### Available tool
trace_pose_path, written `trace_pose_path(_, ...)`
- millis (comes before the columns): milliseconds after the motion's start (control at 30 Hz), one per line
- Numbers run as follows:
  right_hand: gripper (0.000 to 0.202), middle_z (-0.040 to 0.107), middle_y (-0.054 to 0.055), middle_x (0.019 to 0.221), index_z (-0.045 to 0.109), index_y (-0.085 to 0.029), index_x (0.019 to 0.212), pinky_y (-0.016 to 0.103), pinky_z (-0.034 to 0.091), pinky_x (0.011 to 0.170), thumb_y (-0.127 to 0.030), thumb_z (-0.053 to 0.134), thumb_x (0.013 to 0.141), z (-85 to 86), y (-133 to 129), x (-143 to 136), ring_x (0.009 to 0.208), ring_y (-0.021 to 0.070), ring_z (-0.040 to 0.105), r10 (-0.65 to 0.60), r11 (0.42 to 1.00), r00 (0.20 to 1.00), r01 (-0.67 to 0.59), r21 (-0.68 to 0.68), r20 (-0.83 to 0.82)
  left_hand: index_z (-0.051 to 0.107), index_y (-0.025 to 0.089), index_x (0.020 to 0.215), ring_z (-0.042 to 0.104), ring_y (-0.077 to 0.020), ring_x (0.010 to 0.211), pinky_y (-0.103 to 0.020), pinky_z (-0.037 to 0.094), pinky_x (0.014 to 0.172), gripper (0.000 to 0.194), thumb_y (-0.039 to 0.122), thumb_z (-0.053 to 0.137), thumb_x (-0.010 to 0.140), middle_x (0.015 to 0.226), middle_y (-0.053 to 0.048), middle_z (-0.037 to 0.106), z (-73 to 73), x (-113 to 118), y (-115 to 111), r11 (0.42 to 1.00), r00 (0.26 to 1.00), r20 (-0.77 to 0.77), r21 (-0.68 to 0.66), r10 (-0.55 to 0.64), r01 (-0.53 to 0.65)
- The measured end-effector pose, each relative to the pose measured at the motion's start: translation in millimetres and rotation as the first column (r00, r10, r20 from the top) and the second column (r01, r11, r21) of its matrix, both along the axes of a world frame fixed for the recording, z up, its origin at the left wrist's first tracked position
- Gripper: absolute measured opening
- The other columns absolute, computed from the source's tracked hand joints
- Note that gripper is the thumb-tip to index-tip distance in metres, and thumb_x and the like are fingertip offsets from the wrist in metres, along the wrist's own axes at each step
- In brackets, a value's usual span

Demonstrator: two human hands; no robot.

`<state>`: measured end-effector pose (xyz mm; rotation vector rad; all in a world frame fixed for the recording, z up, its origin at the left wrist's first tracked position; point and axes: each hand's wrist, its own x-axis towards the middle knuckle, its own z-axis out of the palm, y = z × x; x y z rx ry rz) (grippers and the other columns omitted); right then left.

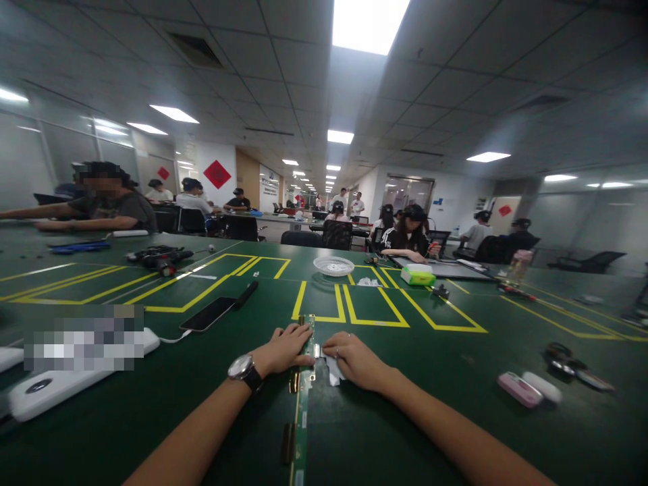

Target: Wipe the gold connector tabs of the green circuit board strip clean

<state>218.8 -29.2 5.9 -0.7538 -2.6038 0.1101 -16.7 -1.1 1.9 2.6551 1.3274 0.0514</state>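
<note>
A long, narrow green circuit board (300, 418) runs lengthwise away from me on the table, with brown-gold flex strips along its left edge. My left hand (283, 349), wearing a wristwatch, lies over the far part of the board, its fingers and thumb closed on it. Just to the right, my right hand (354, 361) pinches a crumpled white tissue (334, 371). Its fingertips are beside a small silvery piece (317, 350) at the board's right edge. I cannot tell whether they touch that piece.
Left of my hands are a black phone (210, 314) on a white cable and a white power strip (86, 378). A white plastic basket (333, 266) and a green tissue pack (418, 274) stand farther off. A pink case (520, 389) is at right. Co-workers sit across the table.
</note>
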Motion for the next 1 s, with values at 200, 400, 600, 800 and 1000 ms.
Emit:
trace_pose_path(200,0.043,0.064,0.005,0.116,0.064,-0.019,0.115,0.033,0.037,0.099,-0.003,0.04,0.083,2.3,7.5,3.5,0.109,0.0171,0.054,0.072,0.997,0.997,-0.072,-0.021,0.033,0.022,0.026,0.146,0.016,-0.0348,0.138,-0.058,0.021,0.102,0.069,0.058,0.045,0.089,0.155,-0.009,0.015,1.7,1.4,-0.3,0.999,1.0,0.005,-0.042,0.003,-0.003)
trace_pose_path(400,0.045,0.063,0.007,0.118,0.062,-0.017,0.118,0.031,0.036,0.1,-0.002,0.039,0.083,6.8,6.4,2.1,0.111,0.0162,0.054,0.11,0.994,0.993,-0.11,-0.007,0.051,0.02,0.027,0.147,0.015,-0.0341,0.138,-0.057,0.021,0.102,0.068,0.056,0.044,0.09,0.155,-0.008,0.016,0.1,1.7,0.4,0.999,1.0,0.013,-0.044,0.004,-0.003)
trace_pose_path(600,0.044,0.061,0.008,0.119,0.06,-0.018,0.118,0.035,0.037,0.098,-0.004,0.043,0.08,7.4,2.6,3.6,0.113,0.0194,0.051,0.058,0.998,0.996,-0.06,0.024,0.065,0.018,0.028,0.148,0.014,-0.0337,0.138,-0.057,0.02,0.102,0.07,0.056,0.045,0.089,0.155,-0.008,0.015,-0.8,0.8,0.7,0.999,1.0,0.029,-0.044,-0.004,0.005)
trace_pose_path(800,0.048,0.056,0.008,0.128,0.054,-0.019,0.125,0.037,0.033,0.103,-0.004,0.044,0.081,11.1,3.6,-1.9,0.123,0.0193,0.045,0.089,0.993,0.993,-0.095,0.073,0.071,0.014,0.031,0.148,0.013,-0.0343,0.138,-0.058,0.019,0.102,0.072,0.055,0.047,0.089,0.154,-0.007,0.018,-4.4,0.5,3.3,0.999,0.999,0.05,-0.05,0.002,0.0)
trace_pose_path(1000,0.049,0.059,0.007,0.126,0.056,-0.019,0.125,0.032,0.035,0.102,-0.004,0.042,0.081,10.3,10.3,-4.2,0.119,0.0172,0.05,0.144,0.989,0.98,-0.146,0.011,0.14,0.009,0.031,0.148,0.015,-0.0323,0.139,-0.058,0.022,0.101,0.068,0.056,0.039,0.092,0.156,-0.007,0.006,4.3,1.3,-0.8,1.0,0.997,0.078,-0.021,0.004,-0.003)
